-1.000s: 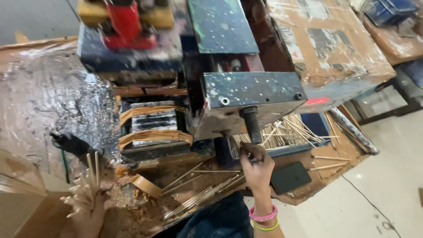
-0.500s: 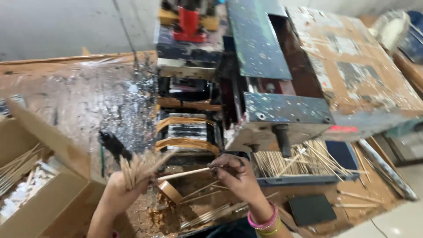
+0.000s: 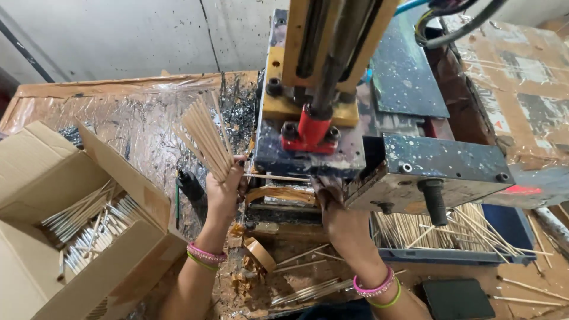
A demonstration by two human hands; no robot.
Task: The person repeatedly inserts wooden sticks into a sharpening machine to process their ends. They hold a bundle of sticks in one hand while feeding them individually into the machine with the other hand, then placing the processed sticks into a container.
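Note:
My left hand (image 3: 224, 191) holds a fanned bundle of thin wooden sticks (image 3: 204, 137) upright, just left of the paint-spattered press machine (image 3: 367, 142). One stick (image 3: 275, 177) lies level from that hand across into the machine's slot. My right hand (image 3: 329, 195) reaches under the machine's front block, its fingers pinched on the far end of that stick and partly hidden by the metal. Both wrists wear pink and green bangles.
An open cardboard box (image 3: 71, 237) with several coated sticks stands at the left. A blue tray (image 3: 450, 237) full of bare sticks sits under the machine at the right. A tape roll (image 3: 261, 253) and loose sticks lie near me. A dark pad (image 3: 459, 299) is at the lower right.
My left hand has lifted the stick bundle up beside the machine. My right hand has moved from the loose sticks up into the machine's slot. My view has tilted upward.

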